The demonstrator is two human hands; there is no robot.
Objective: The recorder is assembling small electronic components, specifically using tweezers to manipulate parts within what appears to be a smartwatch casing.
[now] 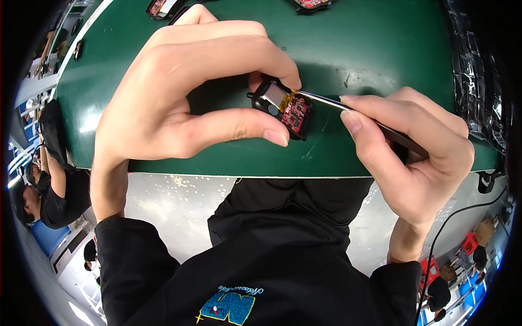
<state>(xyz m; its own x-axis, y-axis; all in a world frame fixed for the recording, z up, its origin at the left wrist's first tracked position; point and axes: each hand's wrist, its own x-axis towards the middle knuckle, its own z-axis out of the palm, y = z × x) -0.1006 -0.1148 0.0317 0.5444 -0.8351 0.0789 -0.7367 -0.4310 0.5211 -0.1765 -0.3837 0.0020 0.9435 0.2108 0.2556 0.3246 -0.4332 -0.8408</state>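
Between the thumb and fingers of my left hand (168, 92) is a small black electronic device (262, 104), tilted above the green table. Its open housing shows a red circuit board (295, 115), a silver battery pouch (275, 94) and a strip of amber tape. My right hand (421, 149) pinches a pair of metal tweezers (329, 101) with a dark grip. The tweezers' tip meets the upper edge of the board beside the amber tape, close to my left index fingertip. Whether the tip grips anything is too small to tell.
Two more opened devices lie on the green table (375, 49) at its far side, one at the far left (161, 7), one near the middle (311, 4). Shiny black plastic packaging (474, 76) lines the right edge. A black cable (443, 228) hangs at right. Another person (60, 193) sits left.
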